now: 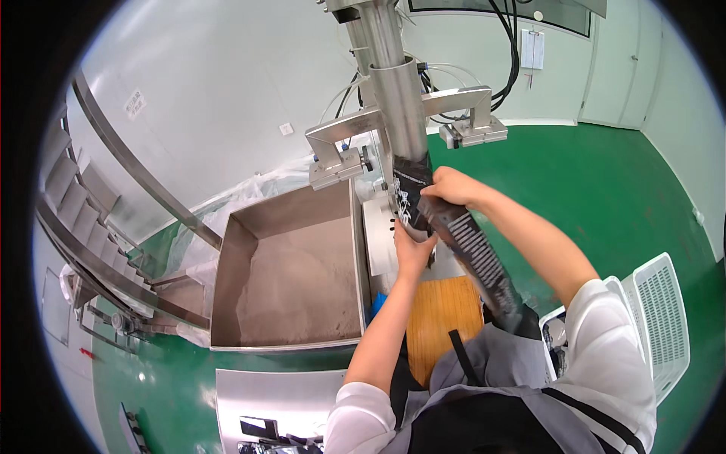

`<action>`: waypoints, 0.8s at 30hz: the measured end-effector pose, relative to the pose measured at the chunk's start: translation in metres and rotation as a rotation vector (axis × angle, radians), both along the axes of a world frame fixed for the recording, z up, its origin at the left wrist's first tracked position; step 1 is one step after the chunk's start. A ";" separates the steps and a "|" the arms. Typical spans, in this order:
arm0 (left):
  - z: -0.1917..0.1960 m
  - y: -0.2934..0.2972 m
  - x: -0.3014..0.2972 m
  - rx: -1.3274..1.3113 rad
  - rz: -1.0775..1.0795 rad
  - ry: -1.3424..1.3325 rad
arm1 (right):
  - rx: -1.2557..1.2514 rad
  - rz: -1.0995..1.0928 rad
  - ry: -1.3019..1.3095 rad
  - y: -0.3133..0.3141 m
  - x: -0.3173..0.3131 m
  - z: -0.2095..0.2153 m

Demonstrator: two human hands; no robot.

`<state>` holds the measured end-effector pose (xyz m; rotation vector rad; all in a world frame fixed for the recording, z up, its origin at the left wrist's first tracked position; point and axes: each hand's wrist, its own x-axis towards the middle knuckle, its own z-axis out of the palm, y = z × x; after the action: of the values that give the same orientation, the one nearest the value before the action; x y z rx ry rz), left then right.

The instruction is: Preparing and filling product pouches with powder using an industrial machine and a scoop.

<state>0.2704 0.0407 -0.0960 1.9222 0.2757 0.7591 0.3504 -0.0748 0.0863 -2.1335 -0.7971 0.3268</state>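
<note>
A black printed bag (409, 185) sits around the lower end of an upright steel tube (401, 106). My left hand (414, 251) cups the lower part of this bag, thumb and fingers on either side of it. A second long, dark bag with pale print (478, 261) slants from beside the tube down to my lap, its lower end blurred. My right hand (452, 188) is closed over its upper end, right next to the first bag. Whether the right fingers also pinch the bag on the tube is hidden.
Left of the tube stands a steel bin (291, 284) of brownish powder. Metal clamp arms (340, 140) flank the tube. A wooden board (439, 321) lies before me, a white plastic basket (659, 325) at right. Metal stairs (91, 219) rise at far left; a steel table (280, 386) is near.
</note>
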 end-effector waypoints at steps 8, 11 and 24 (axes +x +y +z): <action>0.001 -0.079 -0.137 -0.110 0.075 -0.001 | -0.449 0.427 -0.246 -0.077 -0.149 0.029; -0.031 -0.127 -0.183 -0.241 0.027 -0.131 | -0.493 0.585 -0.398 -0.113 -0.190 -0.004; -0.038 -0.077 -0.235 -0.589 -0.206 0.270 | -0.781 0.599 -0.552 -0.143 -0.147 -0.068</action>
<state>0.0358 -0.0368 -0.1339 1.4544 0.4085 0.2367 0.2029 -0.2174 0.0182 -2.6998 -1.8860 0.4020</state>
